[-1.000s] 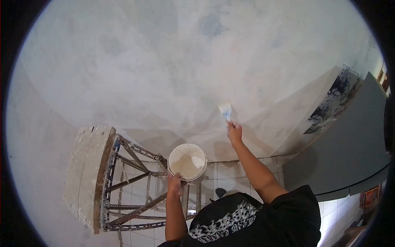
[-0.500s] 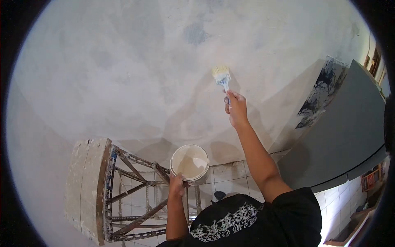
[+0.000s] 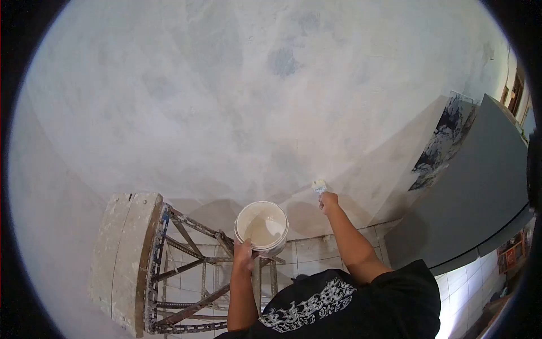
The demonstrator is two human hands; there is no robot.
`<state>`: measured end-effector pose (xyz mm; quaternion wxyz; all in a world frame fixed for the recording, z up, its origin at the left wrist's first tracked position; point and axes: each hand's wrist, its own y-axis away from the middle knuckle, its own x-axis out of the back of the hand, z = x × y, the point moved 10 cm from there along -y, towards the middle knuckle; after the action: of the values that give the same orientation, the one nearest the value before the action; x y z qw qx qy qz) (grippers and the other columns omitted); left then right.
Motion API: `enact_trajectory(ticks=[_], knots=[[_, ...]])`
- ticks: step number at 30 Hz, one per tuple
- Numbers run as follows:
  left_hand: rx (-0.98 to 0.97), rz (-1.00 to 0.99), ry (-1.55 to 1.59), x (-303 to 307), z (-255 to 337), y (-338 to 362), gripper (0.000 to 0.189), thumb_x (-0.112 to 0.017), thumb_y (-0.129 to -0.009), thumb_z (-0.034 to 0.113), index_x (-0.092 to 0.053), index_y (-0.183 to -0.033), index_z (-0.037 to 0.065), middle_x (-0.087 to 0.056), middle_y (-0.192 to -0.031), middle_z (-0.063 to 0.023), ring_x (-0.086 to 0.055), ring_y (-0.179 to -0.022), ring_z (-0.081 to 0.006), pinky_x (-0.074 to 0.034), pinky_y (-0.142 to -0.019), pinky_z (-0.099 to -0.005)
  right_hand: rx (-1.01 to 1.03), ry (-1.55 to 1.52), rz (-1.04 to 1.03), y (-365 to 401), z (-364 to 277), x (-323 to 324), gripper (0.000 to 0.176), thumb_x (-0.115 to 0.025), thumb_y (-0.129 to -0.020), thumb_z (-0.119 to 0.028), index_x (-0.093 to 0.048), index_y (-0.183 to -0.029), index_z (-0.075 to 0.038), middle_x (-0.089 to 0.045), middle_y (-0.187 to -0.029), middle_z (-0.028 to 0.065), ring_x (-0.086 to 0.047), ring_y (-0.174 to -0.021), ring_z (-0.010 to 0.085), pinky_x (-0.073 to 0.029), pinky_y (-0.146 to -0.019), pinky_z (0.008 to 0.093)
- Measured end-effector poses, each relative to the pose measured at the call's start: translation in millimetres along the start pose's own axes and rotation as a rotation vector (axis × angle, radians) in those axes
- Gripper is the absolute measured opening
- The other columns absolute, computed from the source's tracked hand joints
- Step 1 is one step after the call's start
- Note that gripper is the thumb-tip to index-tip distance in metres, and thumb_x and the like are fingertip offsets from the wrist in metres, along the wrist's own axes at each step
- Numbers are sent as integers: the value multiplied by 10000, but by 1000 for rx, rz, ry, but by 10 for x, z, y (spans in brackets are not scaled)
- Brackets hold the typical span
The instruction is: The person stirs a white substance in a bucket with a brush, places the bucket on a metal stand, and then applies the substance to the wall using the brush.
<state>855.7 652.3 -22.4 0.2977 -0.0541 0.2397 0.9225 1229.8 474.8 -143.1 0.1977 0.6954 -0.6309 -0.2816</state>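
My right hand (image 3: 327,201) is closed round the handle of a paintbrush (image 3: 319,185), held low in front of the wall (image 3: 186,118). The brush's pale bristles point up and overlap the wall in this view. Lower and to the left, my left hand (image 3: 243,254) grips the near rim of a white bucket (image 3: 275,246), thumb over the edge. Whitish paint (image 3: 264,230) lies inside the bucket. The wall is a patchy white with greyer spots showing through.
A paint-spattered scaffold or ladder of metal bars (image 3: 195,265) with a wooden top (image 3: 127,254) stands on the left. To the right, a large grey panel (image 3: 474,192) leans near a black-and-white marbled sheet (image 3: 449,135). White floor tiles (image 3: 316,252) show below.
My right hand has brought the brush down the wall, from high up to nearer the bucket's level. The left hand still holds the bucket. The view has shifted slightly.
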Motion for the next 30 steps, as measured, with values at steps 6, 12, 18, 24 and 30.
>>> enact_trajectory(ticks=[6, 12, 18, 24, 30], knots=[[-37, -114, 48, -107, -48, -173, 473, -440, -950, 60, -399, -1421, 60, -596, -1277, -138, -637, -1079, -287, -569, -818, -435, 448, -227, -362, 1427, -1761, -562, 189, -584, -973, -165, -637, -873, -13, -492, -604, 12, -357, -414, 87, -237, -379, 261], [49, -89, -24, -209, -129, -193, 469, -436, -957, 73, -414, -1422, 134, -580, -1303, -94, -603, -1130, -257, -523, -871, -476, 777, -103, -398, 2058, -2350, -660, 275, -589, -997, -245, -687, -1008, 12, -480, -617, -30, -374, -465, 46, -271, -413, 240], [66, 17, -28, -204, -173, -221, 411, -452, -971, 91, -437, -1381, 110, -596, -1260, -100, -627, -1055, -242, -534, -792, -449, 625, 65, -228, 832, -1212, -319, 261, -583, -1000, -236, -686, -1023, 2, -474, -581, -14, -347, -394, 70, -250, -359, 259], [20, -97, -43, -382, -78, -158, 402, -485, -963, 72, -445, -1362, 95, -597, -1236, -133, -648, -971, -245, -535, -689, -412, 257, 243, -80, 338, -372, 407, 189, -627, -938, -181, -679, -968, -2, -491, -576, 18, -370, -385, 108, -244, -361, 275], [12, -199, -57, -630, -181, -197, 621, -417, -909, -7, -291, -1488, 179, -544, -1318, -142, -654, -1070, -309, -618, -762, -479, 317, 258, -271, 1283, -795, 650, 202, -674, -919, -197, -680, -970, -2, -514, -633, -23, -381, -438, 58, -256, -399, 246]])
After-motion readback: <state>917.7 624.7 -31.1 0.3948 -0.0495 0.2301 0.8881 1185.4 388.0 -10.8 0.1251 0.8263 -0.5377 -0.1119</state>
